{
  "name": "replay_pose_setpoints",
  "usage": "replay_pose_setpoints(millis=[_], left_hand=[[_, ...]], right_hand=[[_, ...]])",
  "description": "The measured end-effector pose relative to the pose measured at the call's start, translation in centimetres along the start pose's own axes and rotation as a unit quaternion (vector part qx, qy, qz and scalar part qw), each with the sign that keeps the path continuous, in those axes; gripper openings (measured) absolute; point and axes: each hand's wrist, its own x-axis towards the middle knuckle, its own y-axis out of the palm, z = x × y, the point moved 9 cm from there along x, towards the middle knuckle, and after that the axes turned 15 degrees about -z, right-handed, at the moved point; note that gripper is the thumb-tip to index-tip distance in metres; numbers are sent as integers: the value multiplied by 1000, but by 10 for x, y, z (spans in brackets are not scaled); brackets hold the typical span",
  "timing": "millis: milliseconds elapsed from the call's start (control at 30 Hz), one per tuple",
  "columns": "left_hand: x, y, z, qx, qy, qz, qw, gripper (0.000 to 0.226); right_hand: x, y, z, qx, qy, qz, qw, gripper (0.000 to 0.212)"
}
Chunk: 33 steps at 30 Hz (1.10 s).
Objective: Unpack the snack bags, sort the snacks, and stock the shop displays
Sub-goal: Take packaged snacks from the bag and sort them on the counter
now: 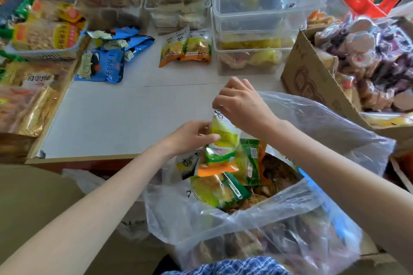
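Two bare forearms reach forward; left hand (192,135) curled in a side grip; right hand (240,105) higher, fingers pinching downward.

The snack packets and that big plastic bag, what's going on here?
A person is unpacking a clear plastic bag of snacks. Both hands hold a yellow-green snack packet above it: the right hand pinches its top, the left hand grips its side. Matching packets and blue packets already lie sorted on the white table.
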Motion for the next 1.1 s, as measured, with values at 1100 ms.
replay_pose_setpoints(millis=[1100], left_hand=[[138, -151, 174, -213, -264, -261, 903, 24]], right_hand=[[46, 296, -209, 383, 794, -112, 459, 40]])
